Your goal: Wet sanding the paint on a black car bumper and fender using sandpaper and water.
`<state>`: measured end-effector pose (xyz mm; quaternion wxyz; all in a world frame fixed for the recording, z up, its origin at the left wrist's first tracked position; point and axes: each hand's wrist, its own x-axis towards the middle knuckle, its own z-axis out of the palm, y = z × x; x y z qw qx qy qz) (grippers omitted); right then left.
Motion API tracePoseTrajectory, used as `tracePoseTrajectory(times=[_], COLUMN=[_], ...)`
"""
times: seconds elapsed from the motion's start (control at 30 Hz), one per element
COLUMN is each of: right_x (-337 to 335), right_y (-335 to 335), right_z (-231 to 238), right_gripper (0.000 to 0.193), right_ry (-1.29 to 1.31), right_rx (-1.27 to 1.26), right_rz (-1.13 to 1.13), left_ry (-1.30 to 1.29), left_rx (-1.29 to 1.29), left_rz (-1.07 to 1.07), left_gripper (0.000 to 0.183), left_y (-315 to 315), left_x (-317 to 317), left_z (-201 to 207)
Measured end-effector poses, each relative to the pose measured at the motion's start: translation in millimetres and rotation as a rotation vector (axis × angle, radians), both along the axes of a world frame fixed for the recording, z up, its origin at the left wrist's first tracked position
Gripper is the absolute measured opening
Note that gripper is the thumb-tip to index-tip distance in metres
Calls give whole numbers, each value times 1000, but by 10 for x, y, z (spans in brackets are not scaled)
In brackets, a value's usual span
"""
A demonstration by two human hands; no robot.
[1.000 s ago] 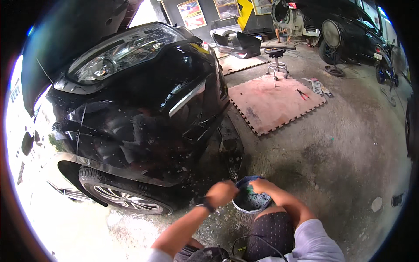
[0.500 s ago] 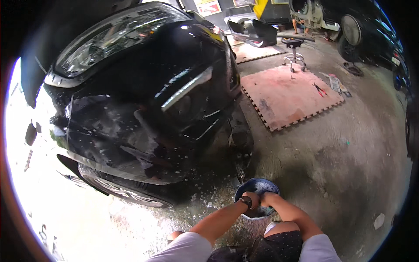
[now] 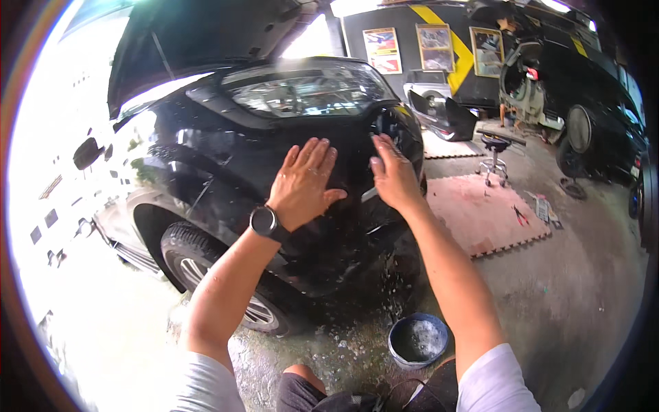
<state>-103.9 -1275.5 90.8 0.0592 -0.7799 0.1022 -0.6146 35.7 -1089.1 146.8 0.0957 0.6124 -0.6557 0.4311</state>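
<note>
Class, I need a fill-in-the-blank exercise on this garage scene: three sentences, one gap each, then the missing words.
1. Both hands, left hand and right hand, press flat on the glossy ____ car body.
2. The black wristwatch sits on the ____ wrist.
3. The round blue bucket stands on the wet concrete floor near the person's ____ knee.

Missing words: black; left; right

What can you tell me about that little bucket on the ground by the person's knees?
The bucket is small, round and blue-grey, likely plastic, standing upright on the wet concrete floor beside the black car, near its front wheel. It is open-topped, with foamy, soapy water inside. Neither hand touches it; a thin dark cord lies close to its base.
</note>
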Motion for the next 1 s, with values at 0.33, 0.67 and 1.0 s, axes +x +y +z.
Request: tracePoseTrajectory(times=[0.33, 0.67, 1.0], right_x=[866, 684, 732], right_y=[356, 426, 496], right_z=[122, 73, 168], right_gripper=[58, 60, 63], right_ry=[34, 204, 167], right_rx=[3, -168, -249], right_rz=[-217, -72, -122], left_ry=[111, 114, 157], left_rx=[-173, -212, -224], left_rz=[75, 92, 38], left_gripper=[99, 100, 96], left_y=[458, 431, 475], left_x=[552, 648, 656], left_z=[-203, -296, -286])
